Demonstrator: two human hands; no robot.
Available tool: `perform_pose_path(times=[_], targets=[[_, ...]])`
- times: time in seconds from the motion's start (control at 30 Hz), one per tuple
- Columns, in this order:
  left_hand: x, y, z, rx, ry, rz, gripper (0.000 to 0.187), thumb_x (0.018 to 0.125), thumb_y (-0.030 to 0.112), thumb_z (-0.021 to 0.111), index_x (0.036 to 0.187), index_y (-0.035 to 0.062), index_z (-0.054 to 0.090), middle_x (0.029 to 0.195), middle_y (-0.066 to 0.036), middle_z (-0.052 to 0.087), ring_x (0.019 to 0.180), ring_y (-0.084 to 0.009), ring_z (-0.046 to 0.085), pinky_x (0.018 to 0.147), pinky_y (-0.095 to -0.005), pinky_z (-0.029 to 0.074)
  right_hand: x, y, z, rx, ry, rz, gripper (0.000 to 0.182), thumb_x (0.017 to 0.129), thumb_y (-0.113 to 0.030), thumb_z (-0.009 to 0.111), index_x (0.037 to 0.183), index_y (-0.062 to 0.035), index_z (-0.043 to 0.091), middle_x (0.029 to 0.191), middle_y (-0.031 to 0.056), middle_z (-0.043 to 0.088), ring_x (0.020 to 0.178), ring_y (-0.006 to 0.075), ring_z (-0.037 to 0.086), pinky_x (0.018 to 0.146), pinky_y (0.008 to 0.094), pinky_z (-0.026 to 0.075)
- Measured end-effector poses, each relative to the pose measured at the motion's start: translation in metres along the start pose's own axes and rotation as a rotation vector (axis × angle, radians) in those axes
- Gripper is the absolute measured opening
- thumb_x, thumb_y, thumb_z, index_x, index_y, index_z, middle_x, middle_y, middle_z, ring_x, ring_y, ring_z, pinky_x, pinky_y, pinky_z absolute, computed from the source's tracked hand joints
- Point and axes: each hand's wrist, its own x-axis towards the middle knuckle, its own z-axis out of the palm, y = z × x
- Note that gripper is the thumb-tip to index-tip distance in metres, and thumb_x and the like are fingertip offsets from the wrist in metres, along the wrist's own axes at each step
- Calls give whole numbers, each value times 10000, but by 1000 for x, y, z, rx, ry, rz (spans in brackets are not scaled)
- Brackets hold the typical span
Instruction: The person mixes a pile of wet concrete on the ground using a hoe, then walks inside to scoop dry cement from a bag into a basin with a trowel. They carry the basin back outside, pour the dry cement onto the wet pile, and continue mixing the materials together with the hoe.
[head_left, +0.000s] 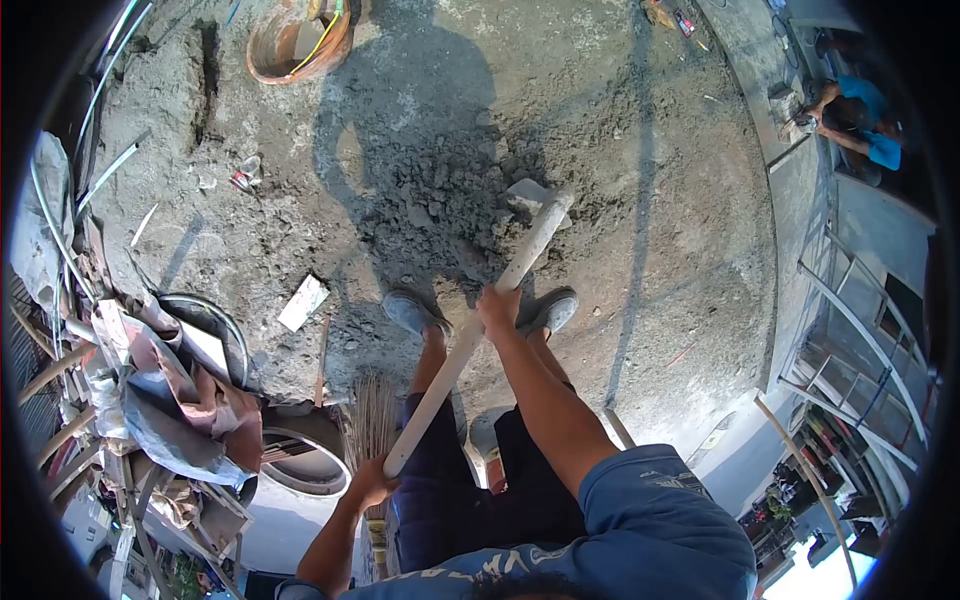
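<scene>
A long pale pole (455, 358) runs diagonally across my body, and its far end reaches a flat grey blade (527, 192) at the clumpy grey soil (440, 205). Around the pole's near end my left hand (371, 482) is closed. Farther up the shaft, my right hand (498, 308) is wrapped round it. The soil lies in a loose heap just beyond my grey shoes. How the blade joins the pole is hard to make out.
A round clay-coloured basin (300, 45) stands at the upper left. Piled sheets and wood (190, 400) fill the left side, beside a twig broom (375, 420). A white block (303, 303) lies on the ground. Another person (865, 115) is at the far right.
</scene>
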Motion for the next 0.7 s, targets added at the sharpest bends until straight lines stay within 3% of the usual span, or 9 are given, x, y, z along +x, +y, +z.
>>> perform_pose_path(times=[0.1,0.13,0.27,0.37,0.43,0.5,0.57,0.63,0.7], targets=[[7,11,13,-207,-78,61,485,709,193,693,1160,46,593,934,-213,666,848,-367,653,757,-425,511,-27,-52,-49,248,-78,-130,595,805,-84,597,1301,-7,277,846,141,565,595,200,594,521,342,494],[18,35,13,-39,-44,105,486,705,188,690,1160,48,594,920,-212,665,837,-372,650,753,-425,514,-58,-101,-65,332,-20,-237,522,815,-38,563,1264,-28,297,759,107,531,524,171,536,479,317,467],[75,128,39,-5,158,341,492,688,182,689,1146,30,593,884,-225,656,825,-383,642,746,-432,512,-35,-225,-106,95,28,-524,400,823,-90,576,1138,31,361,675,107,542,485,184,533,437,339,463],[52,164,76,-295,34,141,490,705,196,689,1136,-11,581,898,-251,651,869,-370,650,780,-422,510,22,-195,-72,-97,-74,-456,233,822,-52,583,988,-12,424,641,79,516,487,166,516,446,354,469],[7,137,159,-451,70,16,470,719,198,683,1122,-22,584,911,-254,655,884,-364,658,789,-413,513,56,-65,-49,-346,-151,-274,501,799,-188,624,1155,80,395,794,162,613,570,252,631,508,371,522],[-15,113,204,-543,53,-86,453,724,197,680,1112,-18,587,918,-244,661,892,-363,661,792,-413,515,97,45,-38,-575,-85,-332,536,793,-206,648,1199,53,411,946,234,631,770,339,669,651,399,544],[-45,116,213,-585,-21,-167,446,724,197,680,1104,-16,589,922,-237,664,901,-365,660,796,-417,515,39,19,-60,-454,-232,-256,537,792,-184,647,1210,46,402,969,252,626,800,365,662,649,410,541],[-52,139,220,-553,67,62,436,717,197,684,1090,-11,592,892,-227,666,877,-360,665,785,-416,517,62,18,-85,-395,-199,-385,313,825,-68,595,1055,-28,385,713,70,506,497,146,522,429,319,458],[-33,151,232,-532,77,74,430,715,191,684,1084,-9,592,875,-220,668,863,-354,669,778,-417,518,-35,-97,-108,-235,-245,-323,316,812,-42,587,1050,-30,379,699,66,491,500,139,511,440,317,454]])
